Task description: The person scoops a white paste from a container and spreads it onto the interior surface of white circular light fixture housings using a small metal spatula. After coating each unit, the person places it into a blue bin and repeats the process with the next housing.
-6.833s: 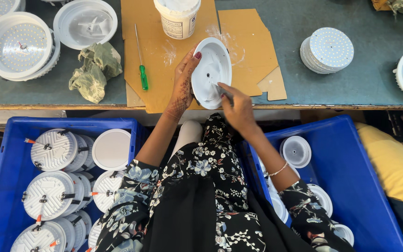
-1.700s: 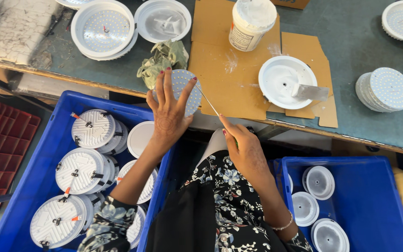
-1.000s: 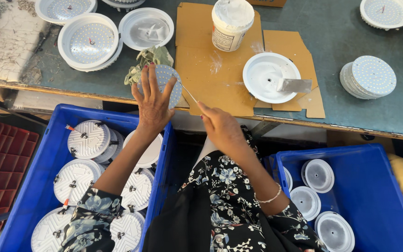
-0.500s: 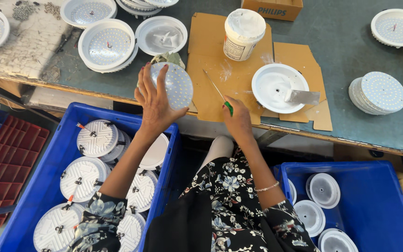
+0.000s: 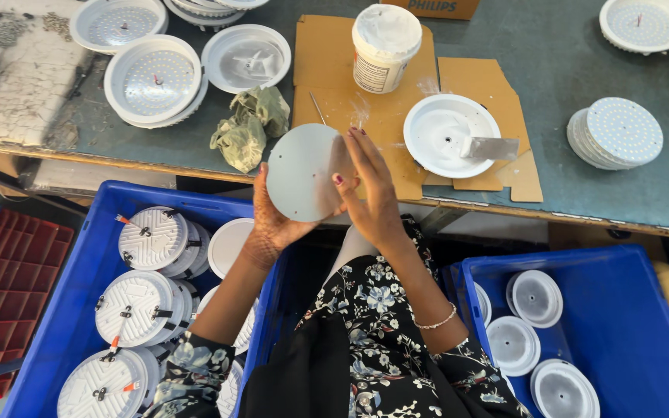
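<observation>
The left hand (image 5: 276, 224) supports a round pale grey disc (image 5: 303, 174) from below and behind, with the thumb curled over the disc's left edge and the palm beneath its lower rim. The right hand (image 5: 372, 197) lies flat against the disc's right side, fingers (image 5: 358, 155) extended and spread, gripping nothing else. The disc is held tilted, above the near edge of the workbench (image 5: 567, 54), in front of a sheet of brown cardboard (image 5: 334, 85). On the cardboard stand a white tub (image 5: 385, 39) and a white round housing (image 5: 443, 135) with a flat metal scraper (image 5: 489, 149) resting in it. A crumpled green rag (image 5: 249, 124) lies just left of the disc. A blue crate (image 5: 79, 271) at lower left holds finned white lamp backs; another blue crate (image 5: 644, 310) at lower right holds small white housings.
</observation>
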